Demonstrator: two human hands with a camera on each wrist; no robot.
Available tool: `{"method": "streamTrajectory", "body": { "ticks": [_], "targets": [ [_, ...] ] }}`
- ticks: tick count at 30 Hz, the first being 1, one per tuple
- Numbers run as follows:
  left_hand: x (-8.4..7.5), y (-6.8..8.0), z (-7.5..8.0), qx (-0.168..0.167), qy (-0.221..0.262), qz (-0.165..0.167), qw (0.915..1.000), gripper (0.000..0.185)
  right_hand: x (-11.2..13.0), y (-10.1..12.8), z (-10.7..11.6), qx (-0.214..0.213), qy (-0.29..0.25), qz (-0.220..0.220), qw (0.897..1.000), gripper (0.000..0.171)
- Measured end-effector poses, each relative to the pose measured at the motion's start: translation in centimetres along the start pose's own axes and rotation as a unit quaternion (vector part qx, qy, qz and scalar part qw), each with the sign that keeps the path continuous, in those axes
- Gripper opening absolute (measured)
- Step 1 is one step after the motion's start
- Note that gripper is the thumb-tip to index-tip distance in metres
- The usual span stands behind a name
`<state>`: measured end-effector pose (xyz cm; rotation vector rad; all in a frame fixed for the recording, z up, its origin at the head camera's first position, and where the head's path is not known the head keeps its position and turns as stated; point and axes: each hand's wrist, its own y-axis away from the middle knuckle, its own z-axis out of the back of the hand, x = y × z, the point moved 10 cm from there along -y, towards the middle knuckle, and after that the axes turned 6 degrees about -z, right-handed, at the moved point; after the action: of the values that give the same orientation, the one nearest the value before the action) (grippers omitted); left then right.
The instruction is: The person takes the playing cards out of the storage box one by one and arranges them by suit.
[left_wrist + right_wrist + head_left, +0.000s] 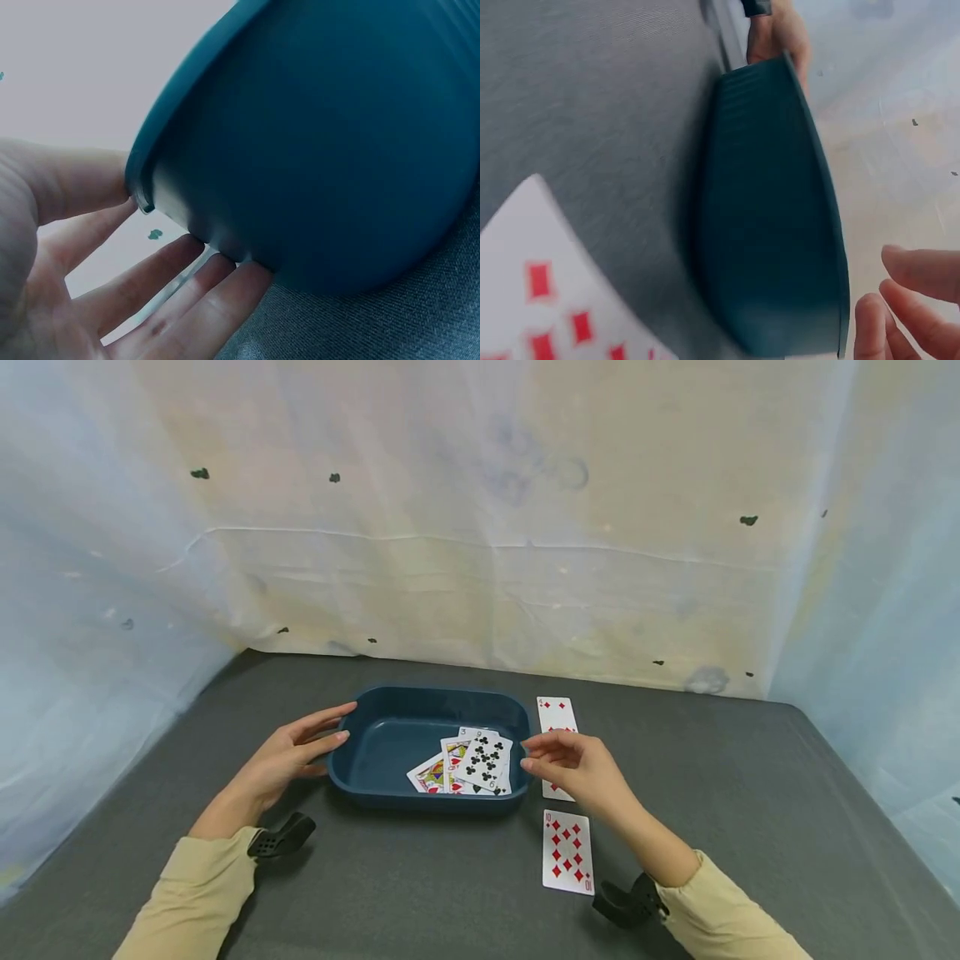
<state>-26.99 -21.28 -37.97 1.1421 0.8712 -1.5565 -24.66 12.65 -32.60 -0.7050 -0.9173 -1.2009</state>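
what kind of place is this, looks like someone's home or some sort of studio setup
Probably a staged recording booth, not a home: pale plastic sheeting walls in a dark grey cloth-covered table holding only a dark blue plastic tub and playing cards.

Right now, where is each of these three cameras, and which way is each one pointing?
Head: worn on the head, looking forward and down at the tray, cards, both hands, sleeves.
Left wrist: beside the left hand, facing the tray's outer wall; straight fingers touch it.
Right wrist: by the right hand, looking along the tray; fingertips and a diamonds card show.
All three share the tray.
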Motion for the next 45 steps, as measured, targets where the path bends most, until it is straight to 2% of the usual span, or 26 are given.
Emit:
{"method": "streamTrajectory", "body": {
  "ticks": [6,10,14,17,26,33,35,39,42,45],
  "targets": [
    [0.1,0.0,0.1,-0.004,0.001,0.004,1.0000,0.065,1.5,-2.0,-1.6,0.006,-0.028,-0.005,1.000,0.030],
    [0.0,0.1,0.0,-0.008,0.006,0.005,0.9999,0.065,2.2,-3.6,-3.0,0.019,-0.020,-0.022,0.999,0.034],
    [-0.1,0.2,-0.1,-0.009,0.011,0.005,0.9999,0.065,2.2,-5.1,-4.6,0.032,0.021,-0.051,0.998,0.041],
    [-0.2,0.2,-0.3,-0.010,0.011,0.004,0.9999,0.066,2.0,-5.9,-5.5,0.044,0.076,-0.063,0.994,0.048],
    [-0.3,-0.1,-0.7,-0.008,0.018,0.008,0.9998,0.064,0.6,-6.6,-6.7,0.060,0.221,-0.101,0.968,0.077],
    [-0.5,-0.2,-1.0,-0.007,0.014,0.006,0.9998,0.064,0.3,-6.5,-7.2,0.054,0.313,-0.099,0.943,0.084],
    [-0.5,-0.2,-1.1,-0.008,0.016,0.007,0.9998,0.064,0.2,-6.5,-7.2,0.052,0.326,-0.098,0.939,0.085],
    [-0.5,-0.2,-1.2,-0.008,0.020,0.010,0.9997,0.064,0.2,-6.4,-7.4,0.048,0.330,-0.080,0.939,0.085],
    [-0.4,-0.2,-1.2,-0.008,0.022,0.011,0.9997,0.064,0.7,-6.3,-7.5,0.042,0.318,-0.059,0.945,0.082],
    [-0.4,-0.3,-1.1,-0.009,0.019,0.010,0.9997,0.064,1.3,-6.2,-7.4,0.028,0.296,-0.037,0.954,0.069]
  ]
}}
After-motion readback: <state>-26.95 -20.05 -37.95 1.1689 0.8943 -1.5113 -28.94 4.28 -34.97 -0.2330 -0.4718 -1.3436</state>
